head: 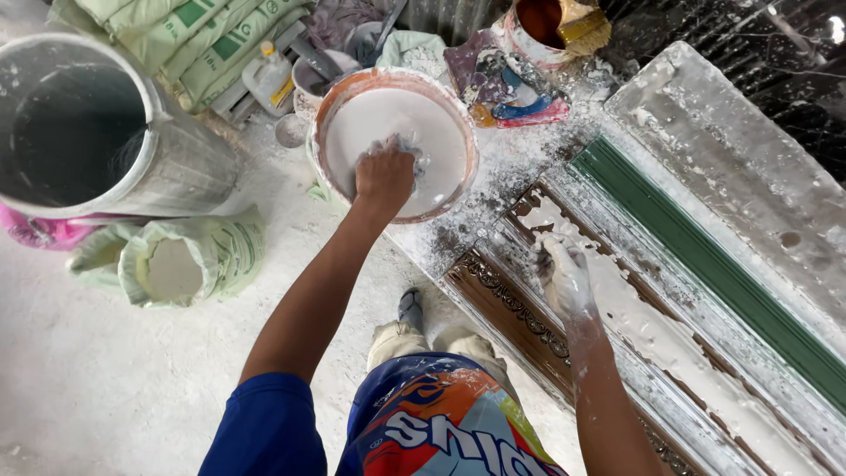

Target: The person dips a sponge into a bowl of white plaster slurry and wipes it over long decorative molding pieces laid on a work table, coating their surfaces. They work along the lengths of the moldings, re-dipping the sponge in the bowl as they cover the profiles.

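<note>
Reaching into a round bucket [396, 141] of white plaster, the left hand [385, 174] is sunk in the wet mix with its fingers curled under and buried, so I cannot tell whether they grip anything. The bucket stands at the near end of the long surface [520, 167], which is dusted white. The right hand [565, 278], coated in plaster, lies flat on the brown ornate mould [502, 300] along the surface's near edge, fingers together and pressing the white layer spread inside it. Beside the mould, further in, run a green strip [705, 256] and a pale plaster cast [740, 167]. On the white floor [88, 379] to the left stand a large grey drum [176, 159] and an open sack [189, 260] of powder, with stacked sacks [194, 40] behind.
</note>
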